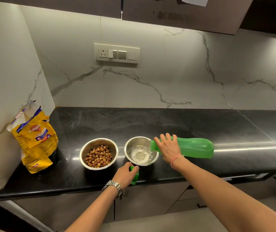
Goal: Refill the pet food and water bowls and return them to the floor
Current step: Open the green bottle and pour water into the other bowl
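Black counter (150, 121): right hand (168, 149) tips bottle (194, 148) over bowl (140, 150).

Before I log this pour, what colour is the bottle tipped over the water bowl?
Green, clearest in the head view: the bottle.

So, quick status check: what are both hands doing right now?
Right hand grips green bottle, tipped, pouring into water bowl. Left hand holds green cap. Food bowl filled. Nothing in the way.

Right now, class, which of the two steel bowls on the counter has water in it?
The right-hand bowl, under the mouth of the tilted green bottle, holds water. The left-hand bowl holds brown kibble.
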